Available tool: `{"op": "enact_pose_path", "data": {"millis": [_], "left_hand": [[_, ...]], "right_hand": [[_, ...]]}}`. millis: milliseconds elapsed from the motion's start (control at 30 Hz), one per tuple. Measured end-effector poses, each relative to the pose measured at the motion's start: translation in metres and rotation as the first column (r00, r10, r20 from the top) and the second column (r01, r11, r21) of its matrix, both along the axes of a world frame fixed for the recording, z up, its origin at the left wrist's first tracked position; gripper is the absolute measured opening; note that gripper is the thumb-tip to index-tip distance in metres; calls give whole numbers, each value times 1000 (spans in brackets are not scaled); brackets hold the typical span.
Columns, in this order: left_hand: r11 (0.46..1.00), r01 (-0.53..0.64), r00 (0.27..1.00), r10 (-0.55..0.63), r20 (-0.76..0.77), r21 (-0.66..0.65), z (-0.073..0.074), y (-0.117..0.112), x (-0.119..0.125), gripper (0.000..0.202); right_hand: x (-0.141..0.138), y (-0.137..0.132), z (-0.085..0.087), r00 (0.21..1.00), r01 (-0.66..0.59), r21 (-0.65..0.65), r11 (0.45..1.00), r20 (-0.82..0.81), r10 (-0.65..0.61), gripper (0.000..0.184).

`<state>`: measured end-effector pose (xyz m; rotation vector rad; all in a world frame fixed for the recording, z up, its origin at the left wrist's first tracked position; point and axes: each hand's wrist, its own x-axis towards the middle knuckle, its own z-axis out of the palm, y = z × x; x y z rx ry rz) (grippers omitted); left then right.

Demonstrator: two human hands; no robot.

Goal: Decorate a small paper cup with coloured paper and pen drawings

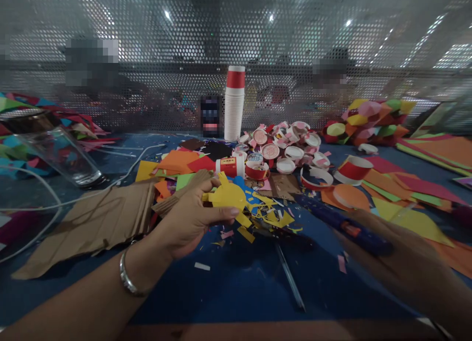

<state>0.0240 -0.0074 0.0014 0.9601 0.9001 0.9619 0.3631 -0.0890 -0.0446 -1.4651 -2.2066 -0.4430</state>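
A yellow paper cutout [226,196] is pinched between thumb and fingertips by the left hand [188,218], just above the middle of the view and clear of the blue tabletop [239,287]. A metal bracelet [127,277] is worn on that wrist. At four o'clock from the cutout, the right hand [401,269] is seen blurred. It appears closed about the rear of a blue glue gun [342,226], whose nozzle is pointed toward ten o'clock.

Yellow scraps [271,217] are scattered just beside the cutout at three to four o'clock. Brown cardboard [96,223] is laid flat at nine o'clock of the left hand, and a tilted glass [66,156] is found farther out at ten o'clock. A red and white glue stick [230,166] is lying at twelve o'clock of the cutout, with a stack of paper cups [235,102] standing upright behind it against a perforated screen [147,36]. Cut cup rims [285,147] are heaped at one o'clock, and coloured paper sheets [405,188] are spread at two to three o'clock.
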Motion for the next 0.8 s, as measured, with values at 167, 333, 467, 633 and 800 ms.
{"op": "enact_pose_path", "data": {"millis": [167,333,467,633,800], "left_hand": [[999,-29,999,30,40,-25,-2,5,-2,67],[999,-35,999,35,-5,7,-3,7,-2,63],[999,-23,999,25,-43,43,-4,7,-2,63],[998,-19,999,21,-48,53,-5,5,-2,59],[999,-7,999,9,-51,42,-3,5,-1,57]], "right_hand": [[32,22,1,957,86,-22,996,279,-76,23],[39,40,3,925,36,-173,984,379,33,33],[43,44,7,920,-10,-216,976,381,94,33],[49,37,20,936,-72,-165,984,331,124,31],[13,22,41,972,-143,-168,975,161,170,30]]}}
